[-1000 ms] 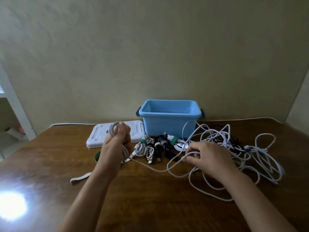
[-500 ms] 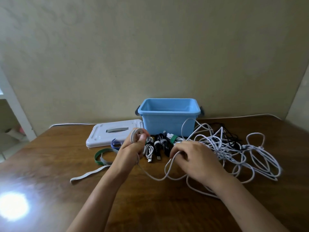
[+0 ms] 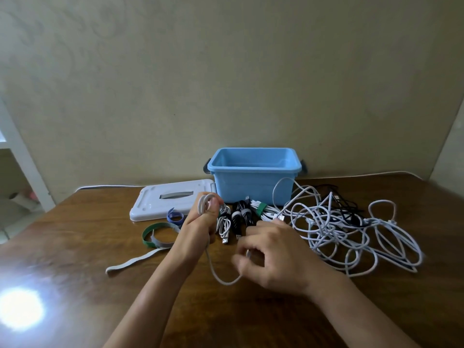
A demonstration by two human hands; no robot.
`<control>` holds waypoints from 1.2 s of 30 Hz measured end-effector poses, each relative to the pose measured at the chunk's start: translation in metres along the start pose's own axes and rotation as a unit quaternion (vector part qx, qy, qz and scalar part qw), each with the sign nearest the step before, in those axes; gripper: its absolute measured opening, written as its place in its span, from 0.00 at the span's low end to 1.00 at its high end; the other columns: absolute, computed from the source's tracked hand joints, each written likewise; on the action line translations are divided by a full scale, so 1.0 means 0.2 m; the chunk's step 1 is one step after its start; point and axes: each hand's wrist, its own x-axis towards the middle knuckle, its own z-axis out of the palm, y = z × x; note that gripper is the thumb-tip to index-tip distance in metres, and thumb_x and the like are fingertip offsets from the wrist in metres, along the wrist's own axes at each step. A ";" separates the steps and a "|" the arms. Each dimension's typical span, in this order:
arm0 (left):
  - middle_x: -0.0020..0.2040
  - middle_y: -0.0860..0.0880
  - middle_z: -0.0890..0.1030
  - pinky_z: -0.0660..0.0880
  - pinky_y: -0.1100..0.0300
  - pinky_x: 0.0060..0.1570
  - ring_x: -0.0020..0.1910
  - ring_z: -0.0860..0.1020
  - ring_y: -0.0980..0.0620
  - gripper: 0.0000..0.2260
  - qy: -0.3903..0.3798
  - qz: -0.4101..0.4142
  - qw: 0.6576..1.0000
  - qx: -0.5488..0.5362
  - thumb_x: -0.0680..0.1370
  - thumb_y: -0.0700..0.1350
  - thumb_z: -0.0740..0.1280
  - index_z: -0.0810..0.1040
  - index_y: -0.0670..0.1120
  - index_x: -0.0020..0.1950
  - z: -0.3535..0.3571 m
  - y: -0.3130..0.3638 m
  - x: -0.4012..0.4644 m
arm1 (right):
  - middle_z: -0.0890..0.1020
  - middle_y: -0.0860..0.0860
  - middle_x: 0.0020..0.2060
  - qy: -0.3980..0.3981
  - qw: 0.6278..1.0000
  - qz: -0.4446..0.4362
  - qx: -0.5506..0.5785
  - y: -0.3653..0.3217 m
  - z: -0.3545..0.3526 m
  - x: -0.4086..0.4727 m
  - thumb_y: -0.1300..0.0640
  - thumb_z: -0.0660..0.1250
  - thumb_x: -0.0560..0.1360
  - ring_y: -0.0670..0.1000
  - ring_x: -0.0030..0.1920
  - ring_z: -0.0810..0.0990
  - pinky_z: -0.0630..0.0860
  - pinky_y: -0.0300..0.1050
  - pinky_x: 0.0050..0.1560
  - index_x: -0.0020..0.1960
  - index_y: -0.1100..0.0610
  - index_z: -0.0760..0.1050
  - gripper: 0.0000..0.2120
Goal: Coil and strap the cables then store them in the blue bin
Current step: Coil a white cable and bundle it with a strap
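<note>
My left hand (image 3: 198,228) grips a small coil of white cable (image 3: 204,203), held upright above the table. The loose length of that cable (image 3: 216,272) hangs down in a loop and rises into my right hand (image 3: 271,254), which pinches it with curled fingers. The blue bin (image 3: 253,182) stands open at the back of the table. Several strapped cable bundles (image 3: 241,218), white and black, lie in front of the bin. A tangle of loose white cables (image 3: 351,229) spreads to the right.
The bin's white lid (image 3: 170,200) lies flat left of the bin. Loose straps lie near my left hand: a blue one (image 3: 174,217), a green one (image 3: 150,236) and a grey one (image 3: 130,262). A bright glare (image 3: 17,307) sits on the wooden table at the front left.
My left hand carried the coil to the right, toward the bundles. My right hand drew back toward me and left, shortening the loose loop of cable between the hands.
</note>
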 end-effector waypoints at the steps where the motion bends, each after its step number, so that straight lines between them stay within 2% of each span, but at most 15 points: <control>1: 0.28 0.57 0.66 0.61 0.61 0.30 0.27 0.63 0.58 0.10 0.000 -0.003 1.000 0.004 0.86 0.50 0.57 0.75 0.48 0.52 0.00 -0.01 0.00 | 0.73 0.39 0.38 -0.029 0.999 -0.006 -0.026 0.01 0.00 0.00 0.28 0.59 0.72 0.41 0.43 0.69 0.64 0.45 0.53 0.44 0.45 0.80 0.23; 4: 0.29 0.56 0.66 0.61 0.61 0.30 0.28 0.62 0.57 0.12 -0.005 -0.013 1.000 0.007 0.85 0.53 0.57 0.75 0.48 0.52 0.00 -0.01 0.01 | 0.71 0.40 0.42 -0.056 0.997 -0.017 -0.041 0.03 0.00 0.01 0.21 0.61 0.64 0.43 0.47 0.67 0.62 0.47 0.55 0.44 0.43 0.81 0.28; 7: 0.30 0.54 0.65 0.61 0.62 0.29 0.28 0.62 0.56 0.16 -0.025 -0.026 0.999 0.013 0.85 0.55 0.55 0.75 0.46 0.53 -0.01 -0.01 0.01 | 0.71 0.40 0.38 0.066 0.997 -0.026 0.010 0.07 0.01 0.01 0.26 0.65 0.67 0.43 0.43 0.68 0.67 0.47 0.53 0.39 0.45 0.80 0.22; 10: 0.30 0.52 0.66 0.64 0.63 0.27 0.28 0.63 0.56 0.20 -0.047 -0.050 0.997 0.016 0.84 0.58 0.53 0.75 0.44 0.54 0.02 0.00 -0.01 | 0.72 0.41 0.34 0.192 0.981 -0.025 0.032 0.09 0.03 0.02 0.32 0.63 0.75 0.42 0.38 0.71 0.71 0.44 0.47 0.38 0.49 0.79 0.22; 12: 0.33 0.48 0.70 0.69 0.60 0.31 0.30 0.69 0.53 0.20 -0.070 -0.051 0.995 0.044 0.82 0.61 0.54 0.78 0.49 0.51 0.06 0.01 -0.04 | 0.74 0.42 0.35 0.204 0.976 -0.008 0.078 0.08 0.04 0.02 0.33 0.60 0.77 0.43 0.37 0.74 0.72 0.40 0.41 0.41 0.51 0.80 0.23; 15: 0.31 0.55 0.75 0.69 0.61 0.34 0.30 0.72 0.59 0.20 -0.112 -0.080 0.988 0.063 0.77 0.66 0.54 0.78 0.58 0.37 0.14 0.02 -0.08 | 0.75 0.43 0.36 0.205 0.970 0.027 0.128 0.08 0.06 0.02 0.34 0.60 0.79 0.44 0.38 0.76 0.72 0.40 0.38 0.42 0.52 0.78 0.22; 17: 0.29 0.58 0.74 0.67 0.63 0.33 0.27 0.71 0.62 0.23 -0.131 -0.090 0.986 0.051 0.72 0.71 0.52 0.78 0.56 0.40 0.16 0.03 -0.09 | 0.75 0.43 0.35 0.223 0.965 0.040 0.135 0.10 0.07 0.02 0.38 0.62 0.79 0.45 0.38 0.76 0.71 0.39 0.38 0.42 0.52 0.78 0.19; 19: 0.28 0.59 0.73 0.67 0.66 0.31 0.27 0.70 0.63 0.29 -0.167 -0.050 0.983 0.060 0.70 0.75 0.53 0.76 0.51 0.46 0.17 0.03 -0.09 | 0.76 0.43 0.35 0.236 0.959 0.054 0.151 0.10 0.07 0.02 0.39 0.63 0.79 0.45 0.38 0.76 0.70 0.37 0.38 0.41 0.52 0.78 0.18; 21: 0.32 0.61 0.76 0.69 0.70 0.31 0.29 0.73 0.65 0.25 -0.219 -0.004 0.973 0.067 0.70 0.69 0.65 0.73 0.49 0.51 0.18 0.04 -0.10 | 0.76 0.44 0.34 0.241 0.951 0.061 0.182 0.09 0.07 0.03 0.39 0.63 0.78 0.46 0.38 0.77 0.70 0.37 0.39 0.39 0.53 0.78 0.20; 23: 0.38 0.59 0.78 0.71 0.72 0.34 0.33 0.76 0.68 0.15 -0.247 0.010 0.965 0.086 0.73 0.52 0.71 0.72 0.48 0.54 0.18 0.04 -0.10 | 0.76 0.44 0.34 0.249 0.949 0.056 0.185 0.09 0.07 0.03 0.39 0.64 0.77 0.45 0.37 0.76 0.69 0.35 0.38 0.38 0.54 0.77 0.20; 24: 0.39 0.58 0.78 0.71 0.72 0.35 0.34 0.76 0.68 0.10 -0.248 0.008 0.964 0.099 0.76 0.45 0.71 0.73 0.48 0.54 0.18 0.05 -0.10 | 0.75 0.44 0.34 0.254 0.949 0.054 0.179 0.10 0.07 0.03 0.38 0.64 0.77 0.45 0.37 0.76 0.68 0.33 0.38 0.38 0.54 0.77 0.21; 26: 0.36 0.62 0.78 0.71 0.71 0.35 0.33 0.75 0.66 0.05 -0.254 0.003 0.957 0.141 0.81 0.41 0.67 0.73 0.50 0.53 0.16 0.04 -0.09 | 0.74 0.42 0.33 0.262 0.950 0.057 0.160 0.11 0.07 0.02 0.33 0.62 0.77 0.45 0.36 0.76 0.67 0.32 0.37 0.38 0.54 0.77 0.25; 30: 0.29 0.57 0.72 0.68 0.62 0.30 0.28 0.69 0.58 0.08 -0.229 -0.035 0.960 0.155 0.84 0.47 0.61 0.73 0.49 0.45 0.13 0.03 -0.08 | 0.75 0.44 0.33 0.227 0.963 0.079 0.121 0.14 0.05 0.02 0.27 0.58 0.75 0.46 0.36 0.76 0.68 0.36 0.34 0.40 0.50 0.75 0.26; 33: 0.28 0.54 0.70 0.66 0.61 0.28 0.27 0.66 0.55 0.12 -0.159 -0.058 0.978 0.119 0.84 0.51 0.60 0.74 0.48 0.43 0.13 0.03 -0.07 | 0.75 0.42 0.35 0.199 0.973 0.091 0.066 0.19 0.02 0.01 0.29 0.56 0.77 0.43 0.37 0.76 0.68 0.35 0.38 0.44 0.48 0.75 0.23; 36: 0.31 0.50 0.70 0.65 0.56 0.32 0.29 0.66 0.54 0.14 -0.101 -0.101 0.989 0.043 0.83 0.55 0.61 0.74 0.48 0.43 0.10 0.02 -0.05 | 0.75 0.39 0.38 0.197 0.976 0.090 -0.023 0.25 -0.01 0.00 0.34 0.55 0.81 0.41 0.38 0.74 0.69 0.41 0.43 0.49 0.47 0.77 0.20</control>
